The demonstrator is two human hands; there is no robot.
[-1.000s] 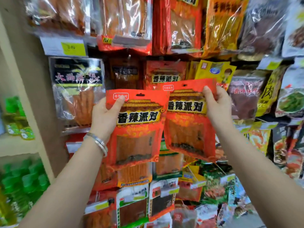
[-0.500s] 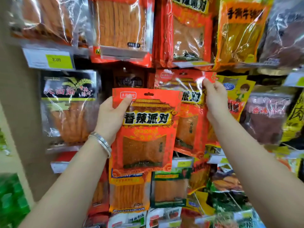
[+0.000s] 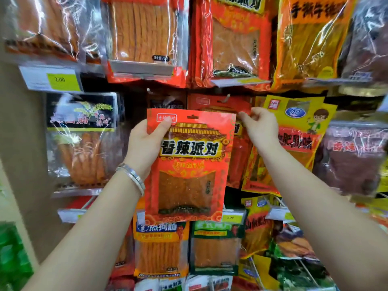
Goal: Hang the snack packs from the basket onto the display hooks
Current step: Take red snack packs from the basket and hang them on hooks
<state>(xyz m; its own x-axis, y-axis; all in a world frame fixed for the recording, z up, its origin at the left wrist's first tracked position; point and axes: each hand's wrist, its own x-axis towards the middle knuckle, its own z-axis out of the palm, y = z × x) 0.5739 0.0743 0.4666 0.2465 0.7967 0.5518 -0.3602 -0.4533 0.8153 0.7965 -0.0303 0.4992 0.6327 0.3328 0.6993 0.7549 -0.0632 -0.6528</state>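
In the head view, the red snack pack sits at the centre of the frame, held upright in front of a wall of hanging packets. It looks light and thin: a flat, glossy foil pouch with a clear window low down that shows a sheet of snack inside. The film will likely flex and feel slick, so the stiffer sealed header at the top is the sensible place to hold it, to either side of the hang hole, leaving that slot free for a hook.

The left hand, a bracelet on its wrist, grips the pack at its upper left corner. The thumb lies across the front of the header and the fingers are curled out of sight behind.

Just right of centre, the right hand is nearly closed, thumb and fingertips pinching the upper right corner of a second red pack, which stands behind the first. A metal hook pokes out just above that pack's header. Blur makes it hard to say, but the second pack seems to be threaded on it already.

The basket is not in view. A price label reading 2.00 hangs at the upper left of the frame.
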